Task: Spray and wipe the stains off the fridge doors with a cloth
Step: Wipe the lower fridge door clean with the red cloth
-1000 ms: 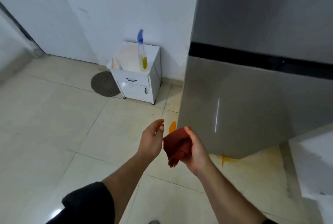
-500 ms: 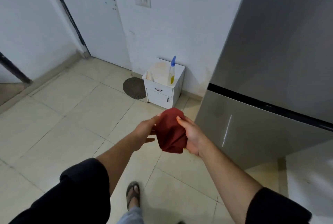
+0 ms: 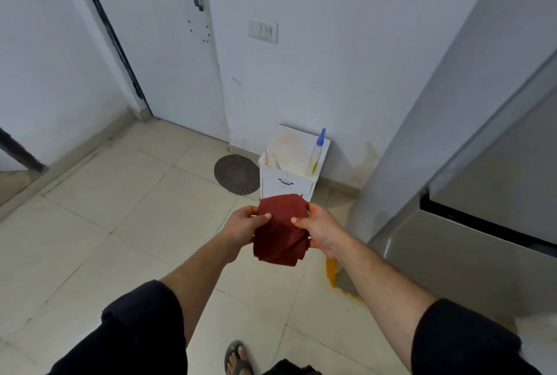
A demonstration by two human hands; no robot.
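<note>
The dark red cloth (image 3: 281,228) is soft, light and limp. It sags in loose folds and, I judge, will slip open unless gathered into a pad, so the best hold is a full-palm bunch at its middle rather than a corner. It hangs in front of the person, between both hands. The left hand (image 3: 244,225) pinches its edge at 9 o'clock, thumb on the near face and fingers curled behind. The right hand (image 3: 321,230) pinches the edge at 3 o'clock the same way. The spray bottle (image 3: 315,154), probably light plastic, stands upright on the top surface of a small white cabinet (image 3: 286,184) at 12 o'clock from the cloth, well apart from both hands. The fridge (image 3: 482,239) rises at 3 o'clock, with a yellow stain (image 3: 331,273) at its lower corner.
</note>
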